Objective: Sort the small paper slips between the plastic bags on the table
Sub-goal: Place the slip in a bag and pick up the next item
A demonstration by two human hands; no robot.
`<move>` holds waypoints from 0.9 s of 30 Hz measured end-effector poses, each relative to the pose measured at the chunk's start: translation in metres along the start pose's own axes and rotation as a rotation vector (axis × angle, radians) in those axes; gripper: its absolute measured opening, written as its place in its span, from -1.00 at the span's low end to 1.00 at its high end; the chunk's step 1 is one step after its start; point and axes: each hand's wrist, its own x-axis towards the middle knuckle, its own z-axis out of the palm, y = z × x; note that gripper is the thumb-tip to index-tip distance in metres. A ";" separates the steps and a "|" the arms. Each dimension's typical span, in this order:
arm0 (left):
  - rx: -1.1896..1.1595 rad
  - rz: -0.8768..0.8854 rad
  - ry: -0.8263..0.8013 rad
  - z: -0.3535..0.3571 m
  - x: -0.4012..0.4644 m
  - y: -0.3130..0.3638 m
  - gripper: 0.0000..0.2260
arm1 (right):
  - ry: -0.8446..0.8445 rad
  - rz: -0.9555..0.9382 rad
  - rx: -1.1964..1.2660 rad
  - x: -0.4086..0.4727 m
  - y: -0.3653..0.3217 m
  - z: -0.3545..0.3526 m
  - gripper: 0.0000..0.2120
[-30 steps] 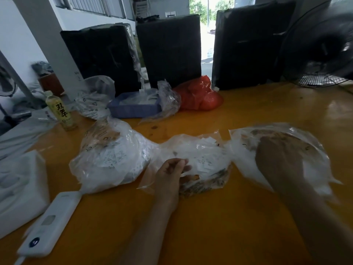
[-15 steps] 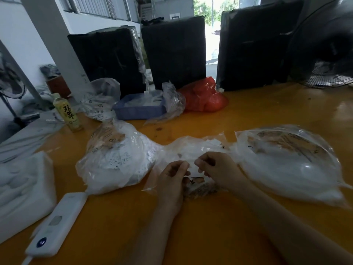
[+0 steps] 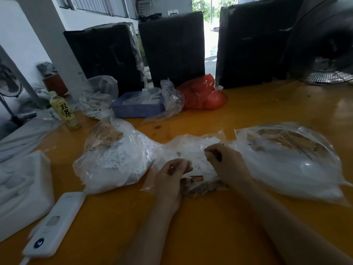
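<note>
Both hands (image 3: 172,174) (image 3: 224,161) on middle bag (image 3: 183,150)

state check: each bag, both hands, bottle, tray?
left bag: full, bunched at its top
middle bag: lying open, both hands in it
right bag: lying flat
left hand: curled, gripping middle bag
right hand: pinching a paper slip
bottle: upright, capped
blue tray: holds plastic
</note>
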 end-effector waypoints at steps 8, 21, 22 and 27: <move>-0.368 -0.064 0.014 -0.002 0.008 0.003 -0.84 | -0.251 -0.090 -0.552 0.000 0.011 0.009 -0.47; -0.169 -0.064 0.008 0.003 -0.001 0.008 -0.86 | 0.000 -0.030 -0.053 -0.008 0.006 0.008 -0.92; -0.151 -0.063 0.002 0.003 -0.001 0.007 -0.87 | 0.027 -0.009 -0.020 -0.008 0.005 0.006 -0.92; -0.176 -0.054 0.004 0.005 -0.002 0.009 -0.76 | 0.113 0.146 0.252 -0.009 0.002 0.003 -0.93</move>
